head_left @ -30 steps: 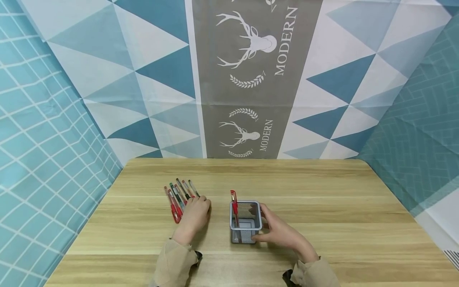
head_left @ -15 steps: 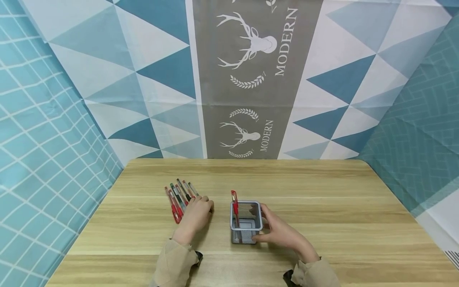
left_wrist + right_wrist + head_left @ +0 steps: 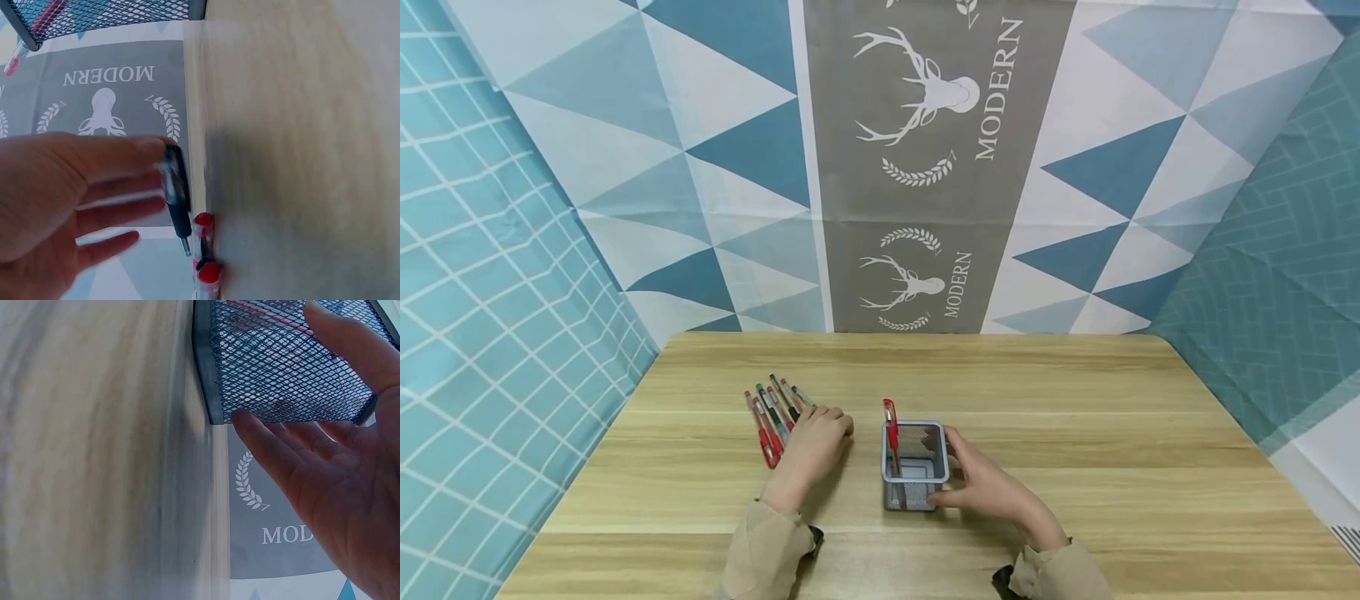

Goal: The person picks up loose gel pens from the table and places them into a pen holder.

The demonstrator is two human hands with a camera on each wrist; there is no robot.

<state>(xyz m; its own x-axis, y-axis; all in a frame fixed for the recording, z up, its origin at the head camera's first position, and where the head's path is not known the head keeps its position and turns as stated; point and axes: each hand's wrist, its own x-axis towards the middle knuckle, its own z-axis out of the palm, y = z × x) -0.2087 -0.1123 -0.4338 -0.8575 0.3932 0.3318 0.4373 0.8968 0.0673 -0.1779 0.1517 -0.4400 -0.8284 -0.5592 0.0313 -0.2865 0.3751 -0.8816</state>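
Note:
My left hand pinches a dark pen between thumb and forefinger, its tip pointing down in the left wrist view; the other fingers are spread. Most of that pen is hidden by the hand in the head view. Several pens with red, green and black caps lie side by side just left of this hand. A square mesh pen holder stands upright at the middle, with one red pen leaning in its left corner. My right hand grips the holder's right side, thumb near and fingers behind.
The wooden table reaches back to a patterned cloth wall. Blue checked cloth hangs along the left side, and teal cloth borders the right.
My left hand has shifted slightly right, away from the row, and the rightmost pen has tilted with it. My right hand and the holder stay put.

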